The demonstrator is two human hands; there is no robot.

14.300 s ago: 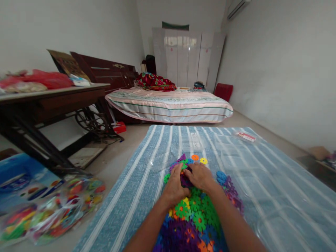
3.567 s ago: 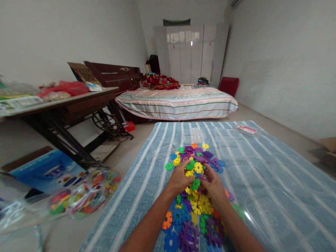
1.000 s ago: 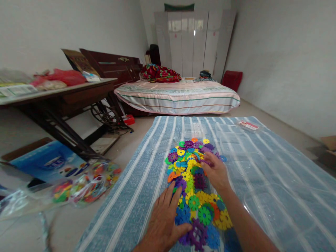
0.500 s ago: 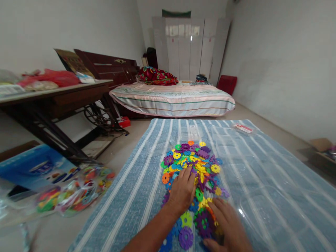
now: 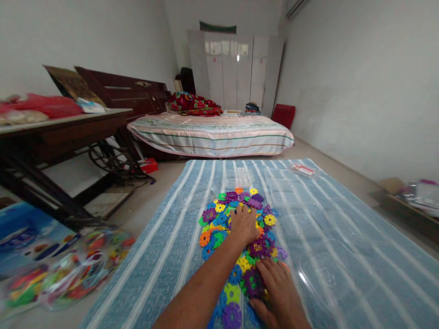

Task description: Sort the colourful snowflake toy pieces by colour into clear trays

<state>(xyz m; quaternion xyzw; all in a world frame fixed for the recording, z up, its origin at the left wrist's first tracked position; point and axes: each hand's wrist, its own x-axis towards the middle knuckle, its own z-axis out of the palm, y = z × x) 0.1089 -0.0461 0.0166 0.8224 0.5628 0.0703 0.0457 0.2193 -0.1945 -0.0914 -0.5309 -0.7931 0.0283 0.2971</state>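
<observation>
A heap of colourful notched plastic discs [image 5: 270, 220], like snowflake building discs, lies on the blue-and-white striped cloth [image 5: 164, 246]. My left hand [image 5: 244, 224] rests on the upper middle of the heap, fingers bent and apart, fingertips among the discs. Lower down, my right hand [image 5: 279, 290] lies at the heap's right edge, its thumb spread away from its fingers. A dark purple disc [image 5: 252, 281] is beside the gap between that thumb and the fingers. A lilac disc [image 5: 232, 315] and a lime disc [image 5: 232, 293] lie at the near end. My palms hide part of the heap.
Clear plastic sheeting [image 5: 329, 256] covers the cloth's right side, with a red-and-white packet [image 5: 303, 169] at the far edge. Bags of colourful pieces [image 5: 73, 274] lie on the floor at left, below a sewing-machine table [image 5: 68, 125]. Beyond is a bed [image 5: 212, 135].
My left hand has moved forward over the heap. My right hand has stayed by the lower right edge, its blur gone. The view has turned slightly right.
</observation>
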